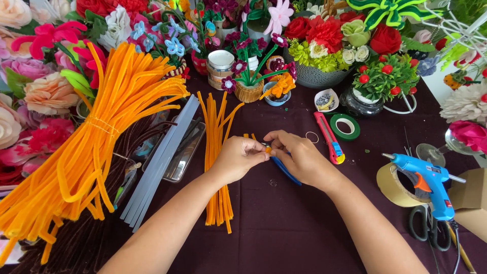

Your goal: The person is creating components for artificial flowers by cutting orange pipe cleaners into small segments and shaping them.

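Head view, and I take the short row of loose orange pipe cleaners [217,167] on the dark purple table [284,228] as my landmark. Far to its left lies a big tied bundle of orange pipe cleaners [96,137], with pale glue sticks [162,162] between that bundle and the row.

Just to the right of the row's upper end, my left hand [238,158] has its fingertips pinched together on a small orange pipe cleaner piece [267,149]. My right hand [300,158] meets it there, thumb and forefinger closed on the same piece, hovering above the table. A blue tool [286,171] lies under the right hand; I cannot tell what it is.

Further right of the row are a red utility knife [328,138], a green tape roll [345,126] and, well apart, a blue glue gun [426,183].

I judge the main risk is the little piece slipping from so small a pinch and dropping among the loose row, where its colour would hide it. A sideways sweep of the right wrist could also knock the knife.
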